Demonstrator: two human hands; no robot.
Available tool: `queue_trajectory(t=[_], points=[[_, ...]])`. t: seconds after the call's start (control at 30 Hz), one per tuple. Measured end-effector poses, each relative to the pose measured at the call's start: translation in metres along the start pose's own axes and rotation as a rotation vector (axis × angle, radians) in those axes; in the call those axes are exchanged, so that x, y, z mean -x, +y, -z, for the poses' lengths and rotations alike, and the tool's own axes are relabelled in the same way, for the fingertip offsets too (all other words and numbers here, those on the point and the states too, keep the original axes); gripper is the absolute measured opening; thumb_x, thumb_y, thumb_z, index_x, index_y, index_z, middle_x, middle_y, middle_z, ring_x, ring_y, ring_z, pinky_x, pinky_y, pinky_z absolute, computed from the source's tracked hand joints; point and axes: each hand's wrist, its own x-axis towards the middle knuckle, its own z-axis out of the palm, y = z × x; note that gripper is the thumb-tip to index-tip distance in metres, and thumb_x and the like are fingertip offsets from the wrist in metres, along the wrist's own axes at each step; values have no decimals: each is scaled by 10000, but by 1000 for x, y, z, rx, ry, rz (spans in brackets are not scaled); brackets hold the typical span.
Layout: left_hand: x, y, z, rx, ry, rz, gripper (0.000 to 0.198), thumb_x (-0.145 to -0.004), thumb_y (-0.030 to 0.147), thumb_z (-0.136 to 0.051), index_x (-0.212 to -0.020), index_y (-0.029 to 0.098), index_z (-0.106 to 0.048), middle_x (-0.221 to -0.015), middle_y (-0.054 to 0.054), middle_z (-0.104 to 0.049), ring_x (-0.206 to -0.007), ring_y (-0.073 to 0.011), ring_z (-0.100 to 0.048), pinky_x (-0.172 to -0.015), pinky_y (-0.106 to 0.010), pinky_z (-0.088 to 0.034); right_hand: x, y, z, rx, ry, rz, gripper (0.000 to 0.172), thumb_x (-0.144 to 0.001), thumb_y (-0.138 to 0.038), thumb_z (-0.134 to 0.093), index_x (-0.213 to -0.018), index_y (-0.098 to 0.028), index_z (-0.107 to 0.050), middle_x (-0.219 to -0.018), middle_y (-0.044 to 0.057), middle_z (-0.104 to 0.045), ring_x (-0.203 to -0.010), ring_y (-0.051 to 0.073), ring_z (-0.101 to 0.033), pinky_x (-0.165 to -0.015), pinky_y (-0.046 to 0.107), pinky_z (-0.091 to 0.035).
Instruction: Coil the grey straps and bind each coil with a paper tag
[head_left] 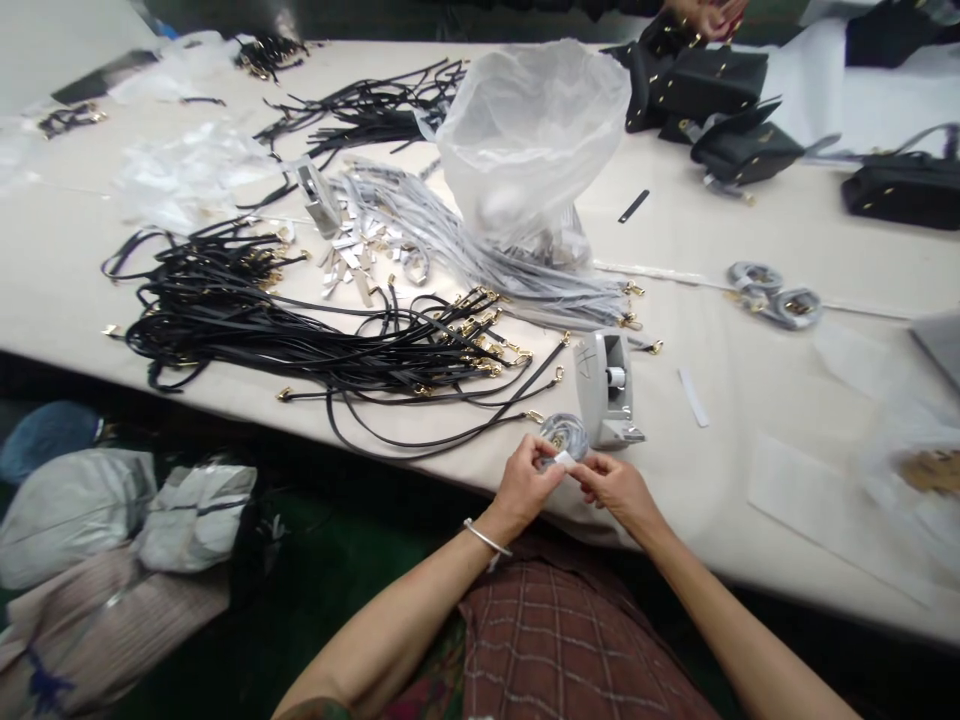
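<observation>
Near the table's front edge, my left hand [527, 478] and my right hand [616, 487] meet, both with fingers pinched. Between their fingertips is a small white piece of tape or paper [564, 459]. Just behind it, at my left fingertips, sits a coiled strap in clear plastic wrap [566, 432]; whether my left fingers also grip the coil is hard to see. A grey tape dispenser [606, 390] stands right behind my hands. To the left lies a heap of black straps with gold clasps [337, 335].
Plastic-wrapped straps [465, 255] lie behind the heap, beside a large clear plastic bag [532, 130]. A second dispenser [319, 200] stands among scattered paper scraps [356, 260]. Two wrapped coils [776, 295] rest to the right. Black handbags [742, 140] lie far right, near another person's hand [709, 18].
</observation>
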Motion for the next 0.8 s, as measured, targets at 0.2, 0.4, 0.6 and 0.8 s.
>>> queue_trajectory(t=[0.2, 0.4, 0.6, 0.8], points=[[0, 4, -3, 747, -218, 377, 438, -569, 350, -861, -848, 119, -614, -698, 5, -609, -611, -92, -523, -623, -224, -371, -18, 9, -7, -146, 20, 204, 460, -569, -597, -749, -586, -224, -480, -454, -58, -484, -421, 108, -437, -434, 242, -367], [1, -6, 6, 839, -274, 432, 445, -601, 350, -854, -911, 138, -616, -762, -22, -651, -619, -111, -558, -669, -264, -446, -15, 12, 8, 79, 44, 420, 506, -698, -663, -673, -540, -220, -485, -470, -38, -459, -452, 121, -419, -463, 262, -369], [-13, -22, -1, -374, -182, -251, 161, -777, 185, -645, -937, 184, -655, -939, -73, -679, -898, -230, -576, -835, -364, -455, -31, -17, 59, 527, 694, 787, 524, -842, -578, -597, -1147, -154, -621, -1109, 152, -664, -991, 297, -626, -884, 408, -504], [-27, -61, -26, -928, -287, -544, 330, -800, 302, -681, -1099, 199, -585, -1173, -111, -640, -1056, -303, -557, -911, -444, -461, -95, -51, 44, 720, 437, 485, 906, -820, -375, -560, -1556, -114, -102, -1591, 250, -222, -1359, 404, -443, -959, 486, -501]])
